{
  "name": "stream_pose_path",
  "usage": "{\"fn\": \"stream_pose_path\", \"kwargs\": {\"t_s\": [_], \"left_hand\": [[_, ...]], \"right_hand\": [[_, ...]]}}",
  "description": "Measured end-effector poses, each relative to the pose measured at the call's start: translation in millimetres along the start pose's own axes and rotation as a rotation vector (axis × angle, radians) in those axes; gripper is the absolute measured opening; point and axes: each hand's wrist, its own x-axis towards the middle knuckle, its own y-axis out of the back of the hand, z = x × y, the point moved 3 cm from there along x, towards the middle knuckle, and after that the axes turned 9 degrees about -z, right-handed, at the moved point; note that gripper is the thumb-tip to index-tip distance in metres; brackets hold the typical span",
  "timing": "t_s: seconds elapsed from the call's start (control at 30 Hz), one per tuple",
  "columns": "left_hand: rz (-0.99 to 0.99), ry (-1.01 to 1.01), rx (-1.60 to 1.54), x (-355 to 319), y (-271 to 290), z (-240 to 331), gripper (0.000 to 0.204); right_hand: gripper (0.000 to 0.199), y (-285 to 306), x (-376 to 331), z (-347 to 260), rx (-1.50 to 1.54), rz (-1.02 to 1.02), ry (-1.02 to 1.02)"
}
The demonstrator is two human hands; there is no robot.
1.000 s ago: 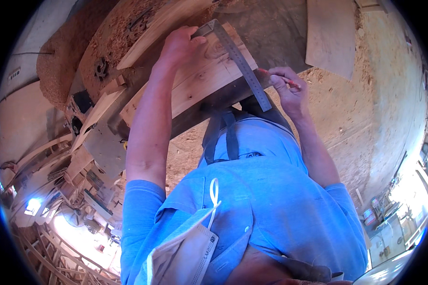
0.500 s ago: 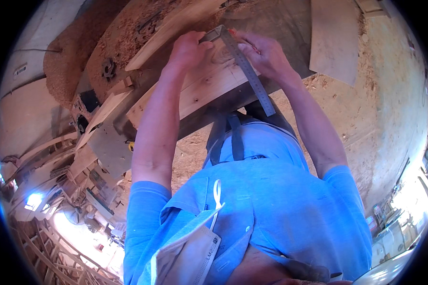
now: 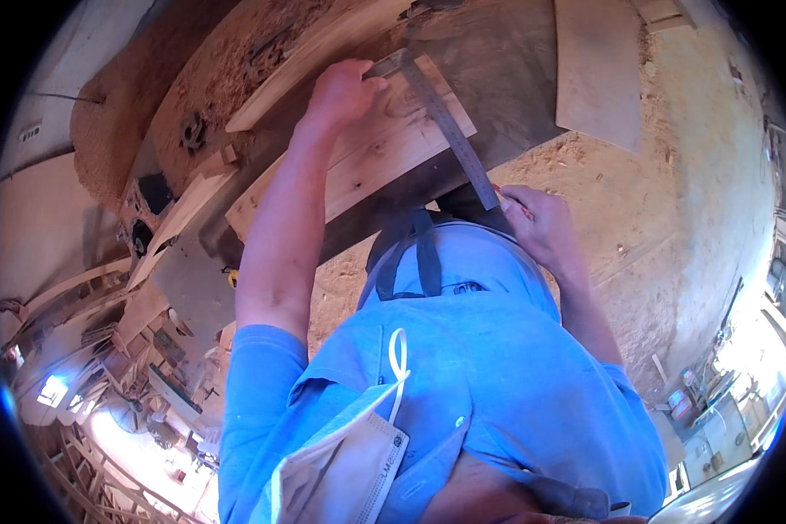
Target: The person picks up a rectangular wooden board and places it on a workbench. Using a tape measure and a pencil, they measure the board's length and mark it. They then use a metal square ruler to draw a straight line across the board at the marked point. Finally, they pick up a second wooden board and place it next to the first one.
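Observation:
A pale wooden board point(image 3: 371, 162) lies slantwise on the dark workbench point(image 3: 520, 87). Across its right part rests a metal try square point(image 3: 452, 135), its blade running toward me past the board's near edge. My left hand point(image 3: 345, 92) is closed on the square's stock at the far edge of the board. Beside the blade's free end, off the board, my right hand point(image 3: 540, 225) grips a slim red pencil point(image 3: 524, 210); its fingers are partly hidden.
Behind the board lies a long plank point(image 3: 301, 65), with heaps of sawdust point(image 3: 223, 65) beyond it. A flat wooden panel point(image 3: 598, 74) stands at the right. Wood offcuts point(image 3: 162, 327) crowd the left side, and a yellow tape measure point(image 3: 232, 278) shows by my left forearm.
My right hand has come down along the blade, from the far end near the stock to the free end, carrying the pencil. My left hand and the square stay in place.

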Motion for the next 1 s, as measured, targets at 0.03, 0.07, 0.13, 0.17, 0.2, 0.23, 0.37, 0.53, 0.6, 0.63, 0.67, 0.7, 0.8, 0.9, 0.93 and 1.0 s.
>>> {"fn": "stream_pose_path", "kwargs": {"t_s": [0.03,0.07,0.13,0.17,0.2,0.23,0.37,0.53,0.6,0.63,0.67,0.7,0.8,0.9,0.93,1.0], "left_hand": [[0.01,0.001,0.024,-5.7,1.6,0.2,0.053],[0.013,0.012,0.046,-12.4,4.2,-1.2,0.053],[0.081,0.034,0.036,-34.5,10.2,-10.0,0.054],[0.142,0.046,0.003,-50.0,13.7,-19.4,0.054],[0.203,0.062,-0.033,-67.5,16.7,-30.8,0.053],[0.264,0.095,-0.07,-87.0,19.7,-46.7,0.052],[0.441,0.24,-0.302,-181.2,18.5,-127.2,0.04],[0.576,0.489,-0.673,-308.3,3.5,-230.6,0.035],[0.68,0.64,-0.761,-351.0,-5.2,-267.5,0.034],[0.758,0.696,-0.819,-369.5,-10.8,-284.8,0.035],[0.83,0.745,-0.881,-385.3,-15.9,-303.1,0.036],[0.891,0.811,-0.951,-399.6,-23.3,-320.4,0.037],[1.154,0.904,-1.207,-434.2,-46.5,-369.1,0.044],[1.297,0.876,-1.399,-457.0,-66.9,-410.8,0.05],[1.296,0.899,-1.4,-462.7,-72.8,-421.6,0.051],[1.283,0.931,-1.392,-471.7,-83.9,-436.3,0.054]], "right_hand": [[0.029,-3.4,-3.8,-2.0,0.024,0.037,0.0],[0.029,-6.5,-7.7,-4.2,0.047,0.067,0.003],[0.029,-11.4,-16.1,-10.4,0.057,0.144,0.055],[0.029,-13.8,-20.0,-14.1,0.044,0.187,0.101],[0.028,-16.8,-23.9,-16.9,0.028,0.226,0.149],[0.028,-21.3,-26.4,-17.8,0.031,0.234,0.139],[0.03,-52.8,-28.9,-24.4,0.005,0.194,0.129],[0.03,-100.3,-26.0,-61.7,-0.032,0.032,0.148],[0.029,-111.3,-24.0,-80.5,0.018,-0.052,0.121],[0.028,-114.2,-23.0,-91.3,-0.068,-0.055,0.165],[0.028,-117.3,-21.5,-101.6,-0.142,-0.063,0.203],[0.028,-119.8,-20.4,-108.4,-0.217,-0.064,0.182],[0.027,-130.2,-18.9,-125.5,-0.312,-0.09,0.244],[0.027,-147.2,-18.4,-135.2,-0.337,-0.152,0.246],[0.027,-153.2,-19.2,-139.2,-0.352,-0.171,0.287],[0.027,-163.9,-19.1,-144.8,-0.388,-0.205,0.256]]}}
